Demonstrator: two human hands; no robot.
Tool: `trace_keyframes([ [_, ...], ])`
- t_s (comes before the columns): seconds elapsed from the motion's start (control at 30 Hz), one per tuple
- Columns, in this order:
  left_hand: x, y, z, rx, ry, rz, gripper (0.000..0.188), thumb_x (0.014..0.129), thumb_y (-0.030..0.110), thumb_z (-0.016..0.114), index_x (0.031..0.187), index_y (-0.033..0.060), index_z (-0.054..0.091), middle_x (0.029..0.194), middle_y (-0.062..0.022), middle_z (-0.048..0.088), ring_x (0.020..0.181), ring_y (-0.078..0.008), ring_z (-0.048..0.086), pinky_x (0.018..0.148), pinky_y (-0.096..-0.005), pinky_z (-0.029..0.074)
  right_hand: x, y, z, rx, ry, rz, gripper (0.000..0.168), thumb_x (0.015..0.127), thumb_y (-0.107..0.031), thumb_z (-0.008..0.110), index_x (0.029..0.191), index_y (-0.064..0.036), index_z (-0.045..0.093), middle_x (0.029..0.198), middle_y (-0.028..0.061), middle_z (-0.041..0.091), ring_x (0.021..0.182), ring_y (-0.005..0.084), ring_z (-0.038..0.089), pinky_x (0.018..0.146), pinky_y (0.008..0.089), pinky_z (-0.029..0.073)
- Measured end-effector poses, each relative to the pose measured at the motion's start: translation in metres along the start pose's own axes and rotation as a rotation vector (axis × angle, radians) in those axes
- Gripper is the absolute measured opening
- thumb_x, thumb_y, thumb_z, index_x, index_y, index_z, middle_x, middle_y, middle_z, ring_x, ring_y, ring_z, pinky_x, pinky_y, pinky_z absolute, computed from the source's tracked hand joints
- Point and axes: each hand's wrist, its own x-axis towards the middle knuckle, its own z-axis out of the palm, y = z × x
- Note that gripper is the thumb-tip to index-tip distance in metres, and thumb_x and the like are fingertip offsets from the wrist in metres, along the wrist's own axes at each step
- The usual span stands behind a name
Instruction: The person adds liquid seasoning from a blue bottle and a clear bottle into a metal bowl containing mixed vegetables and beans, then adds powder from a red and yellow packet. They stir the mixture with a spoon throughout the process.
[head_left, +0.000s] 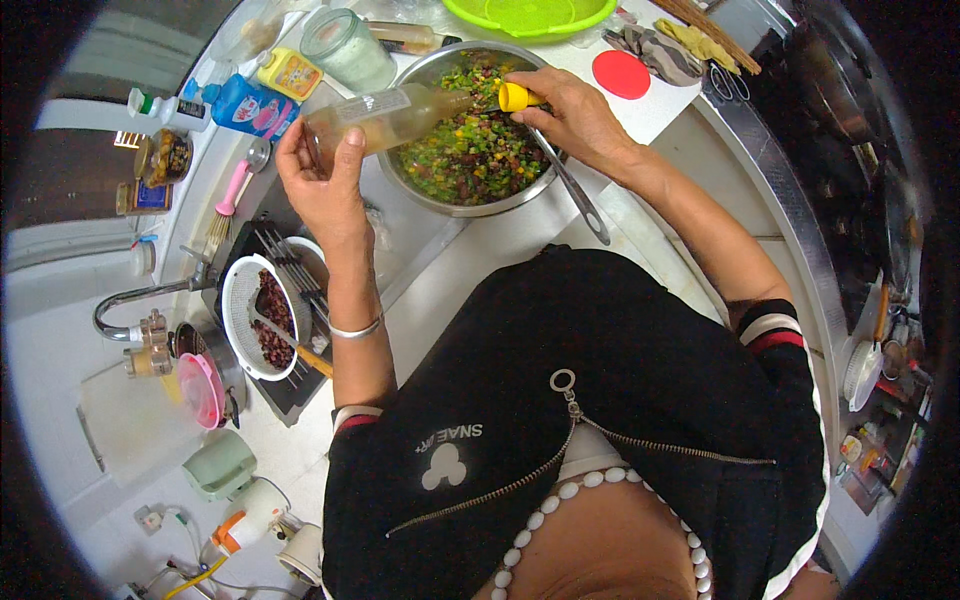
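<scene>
My left hand grips a clear bottle with a pale label, tilted nearly level above a large steel bowl. Its neck points right, towards a yellow cap pinched between the thumb and fingers of my right hand. Whether the bottle's mouth is uncovered is hard to tell. Chopped green and yellow pieces with dark red beans make up the mixture in the bowl. A metal utensil's handle leans out over the rim below my right hand.
Left of the bowl stand a glass jar, a yellow container and a blue bottle. A white colander of dark beans sits over the sink area near a faucet. Behind are a green basket and a red disc.
</scene>
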Motion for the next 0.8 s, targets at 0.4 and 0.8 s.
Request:
trace_keyframes([
  [0.4,-0.005,0.005,-0.002,-0.105,0.065,-0.084,0.051,0.078,0.005,0.066,0.122,-0.0028,0.041,0.107,-0.0094,0.052,0.095,-0.0170,0.053,0.084,-0.0293,0.043,0.015,-0.016,0.015,0.075,0.042,-0.134,0.039,0.073,-0.015,0.069,0.109,-0.004,0.057,0.094,0.0156,0.059,0.090,0.0310,0.057,0.079,0.0380,0.046],
  [0.8,-0.004,-0.002,-0.012,-0.209,0.058,-0.200,0.043,0.082,0.015,0.064,0.118,0.0037,0.046,0.102,-0.0046,0.058,0.088,-0.0141,0.056,0.077,-0.0281,0.045,0.018,-0.024,0.005,0.132,-0.032,-0.188,0.042,0.075,-0.014,0.067,0.115,-0.009,0.056,0.090,0.0124,0.056,0.086,0.0288,0.055,0.077,0.0370,0.045],
])
